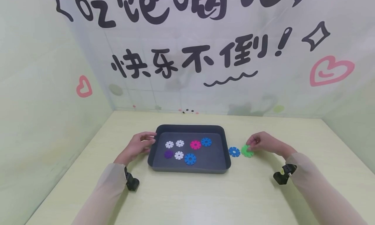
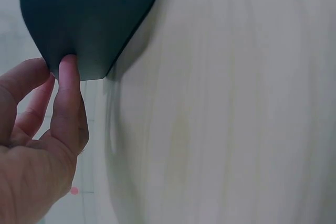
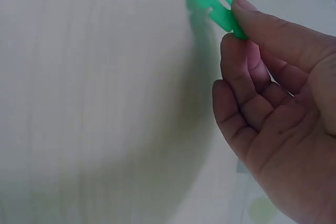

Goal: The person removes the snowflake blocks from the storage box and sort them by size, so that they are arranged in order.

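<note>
Seven slotted plastic discs (image 1: 193, 142), white, purple, pink and blue, lie in the dark grey rectangular tray (image 1: 187, 170); my left hand (image 1: 138, 147), part-curled, grips its left edge. Two left outside, I judge: a blue slotted disc (image 1: 234, 148) just beyond the tray's right edge, and a light-green slotted disc (image 1: 244, 150), pinched in my right hand (image 1: 264, 143). Pale wood-grain worktop (image 1: 187, 199); white backdrop (image 1: 140, 103), black lettering (image 1: 198, 59).

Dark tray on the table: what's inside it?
Inside the dark tray lie three white discs, two blue discs, one pink disc and one purple disc. Whatever is directly under them is covered and cannot be seen.
</note>
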Demonstrator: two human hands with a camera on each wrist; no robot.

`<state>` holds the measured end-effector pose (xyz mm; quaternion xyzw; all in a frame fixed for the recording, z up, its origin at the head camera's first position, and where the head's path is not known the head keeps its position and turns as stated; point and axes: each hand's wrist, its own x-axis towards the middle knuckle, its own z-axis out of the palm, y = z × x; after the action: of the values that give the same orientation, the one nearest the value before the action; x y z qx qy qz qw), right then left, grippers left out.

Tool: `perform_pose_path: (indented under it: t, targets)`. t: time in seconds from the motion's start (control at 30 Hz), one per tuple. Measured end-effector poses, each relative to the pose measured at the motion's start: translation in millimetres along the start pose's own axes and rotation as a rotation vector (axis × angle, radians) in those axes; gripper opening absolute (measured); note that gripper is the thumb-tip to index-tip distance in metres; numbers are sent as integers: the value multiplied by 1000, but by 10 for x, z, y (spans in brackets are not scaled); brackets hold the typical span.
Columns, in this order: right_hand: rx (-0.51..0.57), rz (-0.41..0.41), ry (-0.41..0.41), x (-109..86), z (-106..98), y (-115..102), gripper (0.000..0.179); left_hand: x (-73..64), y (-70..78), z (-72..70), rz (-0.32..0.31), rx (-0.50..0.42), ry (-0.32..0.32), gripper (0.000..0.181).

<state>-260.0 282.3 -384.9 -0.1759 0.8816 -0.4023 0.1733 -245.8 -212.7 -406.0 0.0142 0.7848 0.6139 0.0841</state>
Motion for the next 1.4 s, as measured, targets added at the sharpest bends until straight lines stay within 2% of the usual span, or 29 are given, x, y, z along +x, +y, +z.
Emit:
perform_pose_path:
  t: [0.13,0.43,0.57,0.7,0.87,1.03,1.23,1.4]
  targets:
    - [-26,22,1,29,25,68,25,2,12,2,1,3,-2,40]
    - [-87,-22,-19,47,17,50,21,23,22,-3,-2,4,-1,39]
    - [-123,-44,1,61,27,-47,17,23,21,0,-7,-2,-1,40]
    - [-138,-106,-3,117,83,-277,15,12,16,-1,-12,-7,4,40]
    - [-146,-201,-19,291,208,-646,17,-4,12,-1,-17,-3,7,40]
    - [-166,-194,-80,576,345,-901,18,-5,20,7,-23,4,9,40]
    - [-212,-180,-163,873,449,-1047,24,7,25,11,-20,-2,8,40]
    - [-239,-153,-208,1018,502,-1111,28,2,30,2,-18,-5,9,40]
